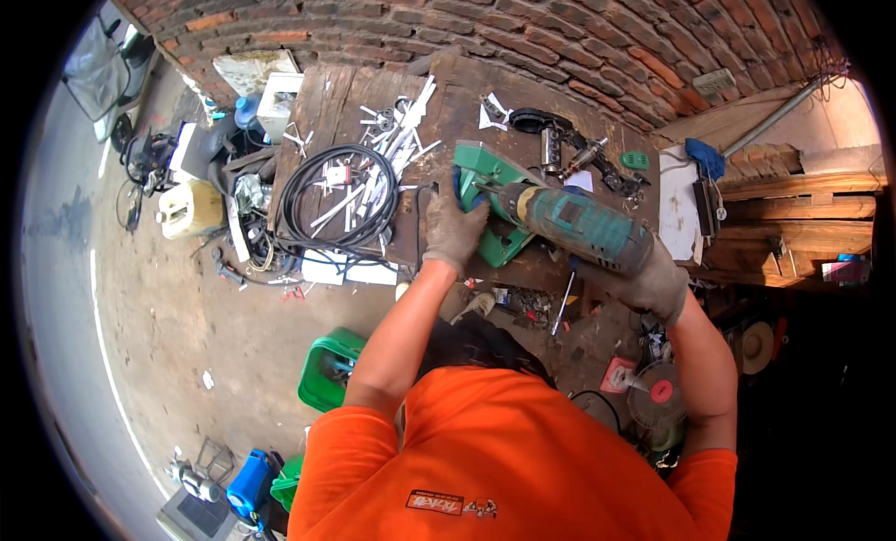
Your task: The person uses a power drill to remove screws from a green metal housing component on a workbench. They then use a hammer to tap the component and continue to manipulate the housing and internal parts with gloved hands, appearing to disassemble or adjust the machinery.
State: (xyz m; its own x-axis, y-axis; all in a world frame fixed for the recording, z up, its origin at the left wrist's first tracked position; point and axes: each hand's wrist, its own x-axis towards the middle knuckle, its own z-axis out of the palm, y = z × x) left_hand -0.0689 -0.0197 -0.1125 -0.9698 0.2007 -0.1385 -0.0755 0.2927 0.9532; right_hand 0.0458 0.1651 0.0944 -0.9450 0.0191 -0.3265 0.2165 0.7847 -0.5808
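Note:
A teal power drill (583, 225) with a dark rear lies across the front of the wooden workbench (327, 93), its chuck end pointing left. My gloved right hand (658, 280) is wrapped round its rear and handle; the trigger is hidden. The drill's front end meets a green angular plastic housing (485, 163), though the bit's tip cannot be made out. My gloved left hand (455, 225) grips this housing at its left side, fingers curled over the edge. Below the drill, a screwdriver-like tool (564, 303) with a bright shaft sits near the bench's front edge.
A black cable coil (289, 200) and white plastic strips (411, 130) lie left on the bench. Metal machine parts (553, 152) and a small green piece (635, 160) are at the back right. A brick wall (523, 28) rises behind; a green bin (322, 359) stands on the floor.

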